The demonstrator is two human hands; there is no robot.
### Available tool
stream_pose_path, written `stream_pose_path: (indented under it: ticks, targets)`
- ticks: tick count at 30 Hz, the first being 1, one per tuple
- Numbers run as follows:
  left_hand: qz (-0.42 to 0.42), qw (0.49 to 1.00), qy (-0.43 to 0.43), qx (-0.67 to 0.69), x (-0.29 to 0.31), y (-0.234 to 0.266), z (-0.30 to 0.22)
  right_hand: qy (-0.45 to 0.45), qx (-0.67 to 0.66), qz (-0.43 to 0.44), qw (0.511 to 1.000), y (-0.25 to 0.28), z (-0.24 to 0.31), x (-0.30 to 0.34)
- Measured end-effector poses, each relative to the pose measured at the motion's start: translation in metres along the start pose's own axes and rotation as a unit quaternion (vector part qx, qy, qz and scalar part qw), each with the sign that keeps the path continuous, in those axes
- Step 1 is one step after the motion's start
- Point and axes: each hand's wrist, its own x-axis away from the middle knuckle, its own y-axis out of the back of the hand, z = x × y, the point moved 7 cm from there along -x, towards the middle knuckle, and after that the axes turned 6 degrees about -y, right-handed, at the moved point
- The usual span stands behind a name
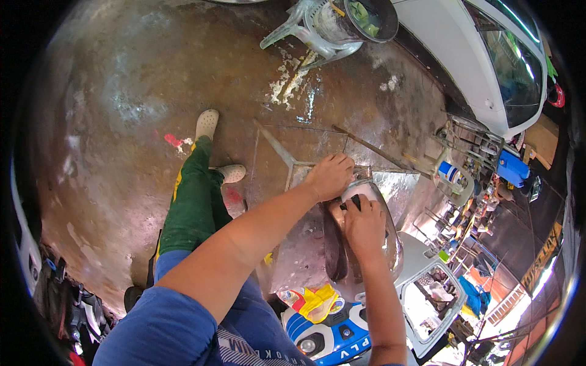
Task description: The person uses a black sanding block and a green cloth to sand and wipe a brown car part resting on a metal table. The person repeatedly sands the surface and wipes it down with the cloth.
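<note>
In front of me lies a glossy, curved, partly clear part that looks like a car headlight (394,238), set on a frame stand. My left hand (331,177) rests at its far end, fingers bent down over the edge and gripping it. Pinched in my right hand (365,224) is a small black block (351,202), pressed against the upper surface of the headlight. The fingers of the right hand curl round the block and hide much of it. Both hands are close together, the left one farther out.
Close to my body stands a blue-and-white machine (329,332) with a yellow-and-red packet (314,303) on it. A plastic stool (299,27) bearing a bucket (390,24) stands far off, beside a white car (448,46). A grey car door (421,341) and cluttered shelves are at right.
</note>
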Motion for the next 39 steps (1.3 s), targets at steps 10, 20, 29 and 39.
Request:
stream_pose_path:
  ticks: [10,20,29,39]
  targets:
    - [0.015,0.999,0.008,0.044,0.000,-0.001,0.001,0.017,-0.007,0.021,1.000,-0.006,-0.005,-0.015]
    - [0.034,0.999,-0.010,0.041,0.000,0.002,-0.004,-0.056,-0.001,0.024,0.998,-0.015,-0.034,-0.023]
    - [0.016,1.000,-0.027,-0.004,0.002,-0.006,-0.004,-0.061,-0.039,0.019,0.997,0.004,-0.018,0.023]
    - [0.007,1.000,-0.024,-0.008,0.002,-0.004,-0.001,0.003,-0.044,0.032,0.999,0.009,-0.026,0.032]
